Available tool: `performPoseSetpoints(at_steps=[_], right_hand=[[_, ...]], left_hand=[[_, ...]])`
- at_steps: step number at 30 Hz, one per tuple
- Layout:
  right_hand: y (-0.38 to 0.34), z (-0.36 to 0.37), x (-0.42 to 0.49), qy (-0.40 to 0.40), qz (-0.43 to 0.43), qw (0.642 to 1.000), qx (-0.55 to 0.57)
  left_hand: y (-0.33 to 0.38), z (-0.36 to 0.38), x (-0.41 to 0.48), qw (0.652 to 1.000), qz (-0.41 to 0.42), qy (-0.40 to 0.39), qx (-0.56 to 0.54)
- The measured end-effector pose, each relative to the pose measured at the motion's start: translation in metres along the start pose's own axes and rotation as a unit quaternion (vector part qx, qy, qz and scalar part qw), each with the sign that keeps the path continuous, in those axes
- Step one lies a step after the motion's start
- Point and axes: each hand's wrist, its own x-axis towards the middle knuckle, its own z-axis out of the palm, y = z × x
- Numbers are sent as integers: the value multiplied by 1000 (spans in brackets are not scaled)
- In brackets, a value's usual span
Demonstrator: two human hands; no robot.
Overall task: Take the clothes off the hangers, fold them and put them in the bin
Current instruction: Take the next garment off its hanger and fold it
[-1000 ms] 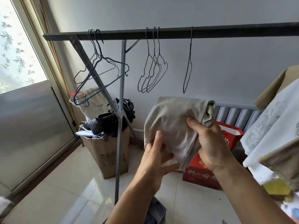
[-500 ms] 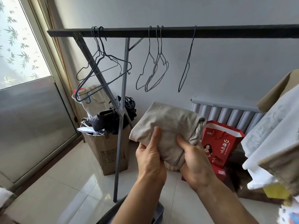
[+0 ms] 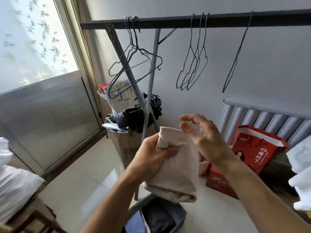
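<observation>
A folded beige cloth garment (image 3: 175, 167) hangs as a thick bundle in mid-air, its long axis running almost upright, with the top corner pinched and the loose folded end pointing down. The left hand (image 3: 154, 158) grips it near the top, fingers curled round the fabric. The right hand (image 3: 203, 137) is apart from it, just beside the bundle's upper right edge, fingers spread and holding nothing. Directly below the bundle's lower end, on the tiled floor, sits a grey plastic bin (image 3: 182, 216) with dark and blue clothes inside. Behind, empty wire hangers (image 3: 195, 64) dangle from a dark metal rail (image 3: 168, 22).
</observation>
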Motion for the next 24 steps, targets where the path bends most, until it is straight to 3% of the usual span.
performPoseSetpoints(at_steps=[3, 6, 9, 11, 13, 15, 18, 22, 24], right_hand=[[-15, 25, 21, -83, -56, 991, -93], [-20, 50, 38, -103, -77, 988, -82], [-18, 81, 53, -64, -38, 997, 24], [-12, 102, 58, -35, -19, 999, 21], [2, 122, 66, -56, 20, 998, 18], [27, 132, 78, -129, 116, 983, 65], [61, 132, 80, -298, 249, 896, 215], [105, 167, 72, -271, 382, 745, 475], [117, 189, 63, -324, 369, 664, 564]], left_hand=[[-5, -22, 0, 998, 13, -42, 33], [-10, -44, 0, 998, 3, -35, 45], [-20, -73, 0, 998, -50, -35, 23], [-27, -89, 0, 994, -97, -54, -15], [-40, -107, 1, 987, -137, -52, -68], [-56, -125, 2, 978, -168, -40, -118], [-77, -142, 6, 962, -205, -25, -179], [-115, -164, 13, 928, -242, 29, -282], [-135, -170, 12, 911, -253, 58, -321]])
